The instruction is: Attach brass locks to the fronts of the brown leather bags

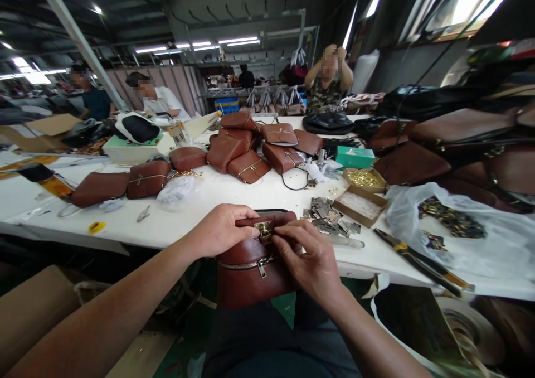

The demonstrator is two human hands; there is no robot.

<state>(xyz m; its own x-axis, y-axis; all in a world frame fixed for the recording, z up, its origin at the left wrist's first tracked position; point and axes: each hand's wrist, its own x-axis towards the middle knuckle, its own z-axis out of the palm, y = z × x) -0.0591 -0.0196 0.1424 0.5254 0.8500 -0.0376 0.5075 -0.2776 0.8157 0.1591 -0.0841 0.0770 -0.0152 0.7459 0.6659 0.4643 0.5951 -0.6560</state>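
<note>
A reddish-brown leather bag (246, 283) rests against the table's front edge above my lap, its zipper (244, 265) running across the front with the pull hanging down. Near its top sits a gold-coloured metal clasp (264, 230). My left hand (223, 228) grips the bag's upper edge, thumb against the clasp's left side. On the clasp's right, my right hand (307, 250) has thumb and fingers pinched together close to the metal. Whatever small piece may be between those fingertips is hidden.
Brown bags (225, 149) are piled at the table's middle, with more at right. Metal plates (330, 216), a box of gold-coloured parts (363, 180), pliers (422, 261) and a plastic bag of fittings (451, 222) lie to the right. A person (328, 82) sits across the table.
</note>
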